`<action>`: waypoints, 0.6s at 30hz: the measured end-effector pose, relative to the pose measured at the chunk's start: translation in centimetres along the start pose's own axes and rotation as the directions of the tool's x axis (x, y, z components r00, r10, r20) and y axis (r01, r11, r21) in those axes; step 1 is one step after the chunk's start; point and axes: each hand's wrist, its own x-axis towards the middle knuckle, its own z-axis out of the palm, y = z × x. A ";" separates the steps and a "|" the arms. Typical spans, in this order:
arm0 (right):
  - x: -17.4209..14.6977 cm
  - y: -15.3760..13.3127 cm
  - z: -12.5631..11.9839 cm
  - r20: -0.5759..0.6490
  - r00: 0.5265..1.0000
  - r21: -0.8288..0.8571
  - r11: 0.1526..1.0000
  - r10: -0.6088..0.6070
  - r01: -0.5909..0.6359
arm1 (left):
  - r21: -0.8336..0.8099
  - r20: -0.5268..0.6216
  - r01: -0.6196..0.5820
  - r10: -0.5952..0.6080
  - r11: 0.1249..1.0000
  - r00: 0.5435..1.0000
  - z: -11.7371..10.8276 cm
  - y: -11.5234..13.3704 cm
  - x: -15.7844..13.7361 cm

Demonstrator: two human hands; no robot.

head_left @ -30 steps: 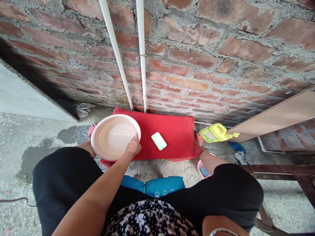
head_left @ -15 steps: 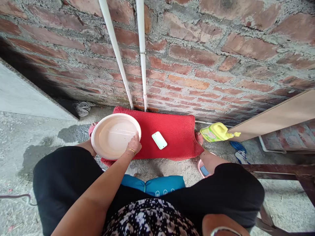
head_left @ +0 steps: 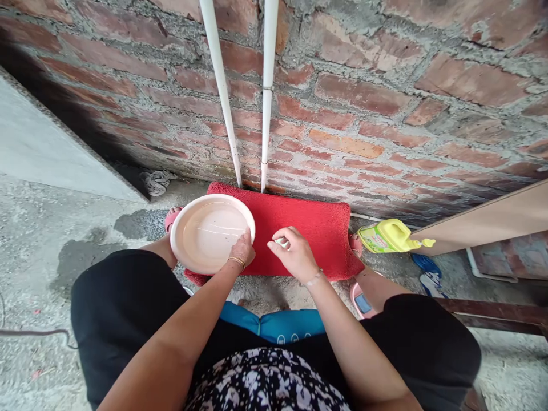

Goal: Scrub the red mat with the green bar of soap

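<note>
"Basin [head_left: 180, 228]: how placed?"

"Over the left end of the red mat [head_left: 319, 222], its rim gripped by the left hand [head_left: 243, 249]."

"Right hand [head_left: 295, 251]?"

"Half-curled at a pale object [head_left: 283, 243] over the mat; whether gripped cannot be told. Judged progress: basin steadied, pale object's handling unfinished, outside the basin."
</note>
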 end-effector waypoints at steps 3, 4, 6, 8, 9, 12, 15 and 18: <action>2.9 4.1 4.5 0.017 0.979 -0.422 0.890 0.201 -0.175 | 0.016 -0.001 0.006 -0.006 1.000 1.000 0.1 0.1 -0.1; 3.3 5.6 5.5 0.040 0.967 -0.502 0.841 0.253 -0.200 | 0.021 0.000 0.006 -0.006 1.000 1.000 0.1 0.1 -0.1; 3.4 7.9 7.1 0.061 0.941 -0.587 0.774 0.333 -0.236 | 0.027 0.005 0.003 -0.003 1.000 1.000 0.2 0.1 0.0; 3.1 9.4 7.8 0.047 0.930 -0.632 0.731 0.366 -0.255 | 0.027 0.007 -0.006 0.005 1.000 1.000 0.2 0.0 0.0; 2.9 9.9 8.0 0.036 0.928 -0.646 0.717 0.370 -0.261 | 0.028 0.008 -0.007 0.007 1.000 1.000 0.2 0.0 0.0; 3.0 10.8 7.9 0.012 0.924 -0.641 0.712 0.382 -0.286 | 0.034 0.020 -0.011 0.011 0.999 1.000 0.1 0.0 -0.2; 3.7 11.9 7.5 0.001 0.908 -0.593 0.731 0.419 -0.337 | 0.034 0.026 -0.019 0.018 0.999 1.000 0.0 0.1 -0.3; 4.4 12.4 7.3 0.045 0.851 -0.572 0.712 0.523 -0.407 | 0.028 0.020 -0.022 0.022 0.999 1.000 0.0 0.2 -0.4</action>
